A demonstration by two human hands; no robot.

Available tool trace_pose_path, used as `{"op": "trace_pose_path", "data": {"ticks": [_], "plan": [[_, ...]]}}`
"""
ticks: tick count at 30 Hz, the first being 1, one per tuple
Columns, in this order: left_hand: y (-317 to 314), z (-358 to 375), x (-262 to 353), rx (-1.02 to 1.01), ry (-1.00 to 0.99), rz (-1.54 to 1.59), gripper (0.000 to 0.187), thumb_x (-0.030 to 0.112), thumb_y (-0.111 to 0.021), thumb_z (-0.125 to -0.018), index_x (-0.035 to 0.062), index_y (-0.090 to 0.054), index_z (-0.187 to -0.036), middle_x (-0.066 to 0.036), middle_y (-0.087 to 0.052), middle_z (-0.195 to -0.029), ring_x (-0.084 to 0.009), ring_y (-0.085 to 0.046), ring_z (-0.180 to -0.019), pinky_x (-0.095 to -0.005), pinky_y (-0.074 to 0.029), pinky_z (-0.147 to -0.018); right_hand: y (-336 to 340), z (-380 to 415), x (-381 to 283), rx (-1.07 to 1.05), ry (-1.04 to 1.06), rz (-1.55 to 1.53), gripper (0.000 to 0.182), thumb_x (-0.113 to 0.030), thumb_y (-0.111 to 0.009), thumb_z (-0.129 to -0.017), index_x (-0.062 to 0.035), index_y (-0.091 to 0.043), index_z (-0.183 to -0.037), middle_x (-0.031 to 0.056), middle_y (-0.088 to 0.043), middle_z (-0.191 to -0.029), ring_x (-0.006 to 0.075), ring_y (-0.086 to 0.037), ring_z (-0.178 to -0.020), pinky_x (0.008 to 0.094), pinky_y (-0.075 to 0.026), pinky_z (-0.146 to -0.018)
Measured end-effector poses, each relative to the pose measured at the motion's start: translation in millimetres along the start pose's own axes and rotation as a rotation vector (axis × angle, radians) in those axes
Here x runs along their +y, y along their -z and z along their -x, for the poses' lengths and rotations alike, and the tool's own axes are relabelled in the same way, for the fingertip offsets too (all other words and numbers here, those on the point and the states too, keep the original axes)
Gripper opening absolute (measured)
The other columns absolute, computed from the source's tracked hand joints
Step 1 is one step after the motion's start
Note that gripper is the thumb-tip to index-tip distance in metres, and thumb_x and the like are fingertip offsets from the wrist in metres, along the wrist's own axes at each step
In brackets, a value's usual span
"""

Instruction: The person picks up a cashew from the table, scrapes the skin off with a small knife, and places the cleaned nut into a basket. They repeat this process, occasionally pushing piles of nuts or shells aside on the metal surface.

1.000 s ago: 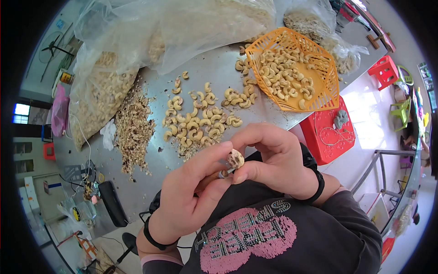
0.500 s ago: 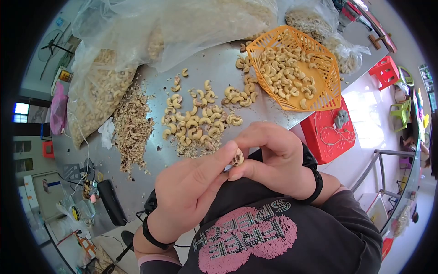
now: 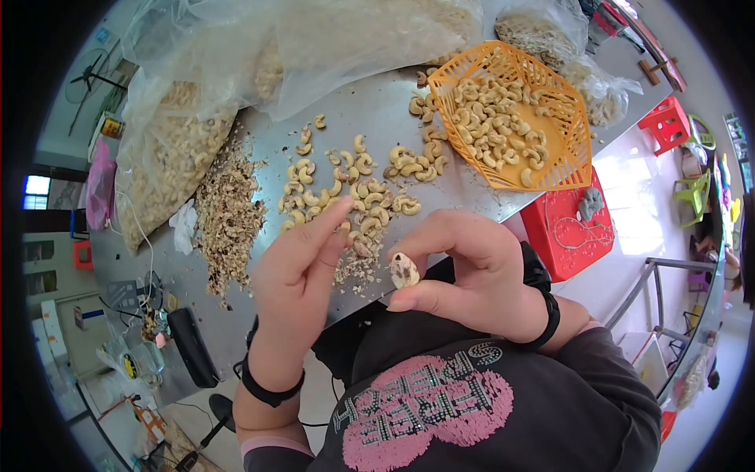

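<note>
My right hand [image 3: 476, 271] pinches a cashew [image 3: 404, 271] between thumb and forefinger, in front of my chest. Dark patches mark the cashew's pale surface. My left hand [image 3: 295, 275] is apart from it, over the near side of the loose cashews [image 3: 370, 193] on the metal table [image 3: 330, 122]. Its thumb and forefinger are closed together, with a tiny orange-brown bit showing at the tips that I cannot make out. Pale crumbs lie beneath and beside that hand. An orange basket [image 3: 578, 169] of cleaned-looking cashews stands beyond my right hand.
Large clear bags [image 3: 177, 149] of cashews line the far and left sides. A heap of brown scraps [image 3: 228, 228] lies left of the loose nuts. A black case [image 3: 191, 348] rests at the left edge, and a red stool [image 3: 554, 252] stands right of the table.
My left hand has moved left and away from the cashew, towards the loose nuts. My right hand still holds the cashew, now more exposed, in nearly the same place.
</note>
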State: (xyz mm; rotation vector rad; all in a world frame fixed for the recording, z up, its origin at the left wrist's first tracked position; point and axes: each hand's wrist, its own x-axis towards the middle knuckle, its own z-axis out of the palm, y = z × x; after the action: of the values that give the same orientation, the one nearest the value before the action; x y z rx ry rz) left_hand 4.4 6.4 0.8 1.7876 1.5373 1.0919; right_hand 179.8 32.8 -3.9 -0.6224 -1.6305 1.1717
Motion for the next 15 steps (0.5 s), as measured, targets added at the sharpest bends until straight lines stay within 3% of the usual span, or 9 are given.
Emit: {"op": "trace_pose_path", "data": {"ticks": [3, 7, 9, 15], "plan": [[10, 1, 9, -0.168, 0.019, 0.058, 0.032, -0.001, -0.052, -0.077, 0.0061, -0.054, -0.108, -0.011, -0.060, -0.083, -0.0156, -0.059, -0.068, -0.0249, -0.045, -0.060, 0, 1, 2, 0.014, -0.079, -0.059, 0.024, -0.016, -0.072, -0.064, -0.0034, -0.057, -0.079, 0.0023, -0.056, -0.067, 0.0077, -0.053, -0.059, 0.0199, -0.041, -0.053], [12, 3, 26, -0.224, 0.013, 0.191, 0.034, 0.001, -0.054, -0.076, 0.0049, -0.052, -0.110, -0.011, -0.061, -0.086, -0.0168, -0.060, -0.073, -0.0247, -0.045, -0.063, -2, 1, 4, 0.019, -0.139, -0.152, 0.024, -0.015, -0.071, -0.066, -0.0028, -0.057, -0.081, 0.0023, -0.056, -0.070, 0.0074, -0.053, -0.060, 0.0195, -0.042, -0.054], [13, 2, 26, -0.274, -0.102, 0.170, 0.035, 0.002, -0.056, -0.075, 0.0045, -0.052, -0.110, -0.011, -0.060, -0.089, -0.0185, -0.061, -0.075, -0.0247, -0.046, -0.065, -2, 0, 4, 0.008, -0.149, -0.160, 0.024, -0.014, -0.071, -0.066, -0.0027, -0.057, -0.082, 0.0024, -0.056, -0.071, 0.0074, -0.053, -0.060, 0.0193, -0.043, -0.055], [16, -2, 24, -0.304, -0.212, 0.090, 0.038, 0.000, -0.058, -0.071, 0.0051, -0.054, -0.108, -0.011, -0.061, -0.083, -0.0211, -0.060, -0.067, -0.0265, -0.046, -0.058, 0, 0, 5, -0.023, -0.107, -0.083, 0.022, -0.013, -0.072, -0.065, -0.0030, -0.057, -0.077, 0.0023, -0.055, -0.066, 0.0079, -0.052, -0.056, 0.0203, -0.041, -0.051]]}}
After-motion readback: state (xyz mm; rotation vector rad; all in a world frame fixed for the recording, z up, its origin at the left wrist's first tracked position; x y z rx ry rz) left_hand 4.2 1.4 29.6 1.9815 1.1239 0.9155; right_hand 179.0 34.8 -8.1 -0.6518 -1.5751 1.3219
